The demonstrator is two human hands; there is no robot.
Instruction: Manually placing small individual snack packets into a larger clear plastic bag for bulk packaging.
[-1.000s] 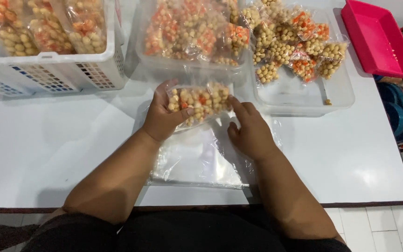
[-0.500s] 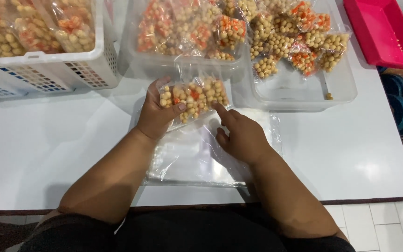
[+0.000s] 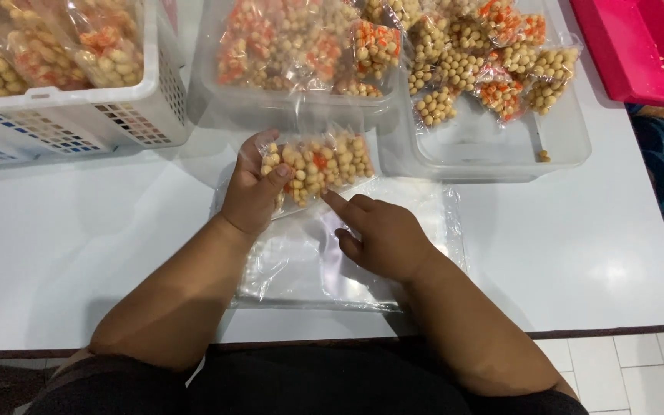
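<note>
Snack packet point(image 3: 320, 164): a small clear bag of round yellow and orange pieces, held off the white table point(image 3: 78, 246) in the left hand point(image 3: 251, 192). The thumb presses across its near-left corner and the fingers close behind it, so this hand is shut on the packet. Most of the bag projects to the right of the grip, unsupported.

The right hand point(image 3: 382, 238) holds nothing. Its index finger is extended toward the packet's lower edge, just below and right of the grip, while the other fingers curl loosely over the stack of empty clear bags point(image 3: 324, 261) lying flat beneath both hands.

Handling points, as judgement:
- Keep the thumb pressure on the corner light; the contents look brittle and may crush
- Support the free right end before tilting it, since the load sits away from the grip
- Separate one sheet only from the stack; the film probably clings

Beyond the grip stands a clear tub point(image 3: 301, 107) of filled packets. Right of it, a second clear tub point(image 3: 501, 154) holds more. Far left of the grip is a white basket point(image 3: 140, 107), also filled
</note>
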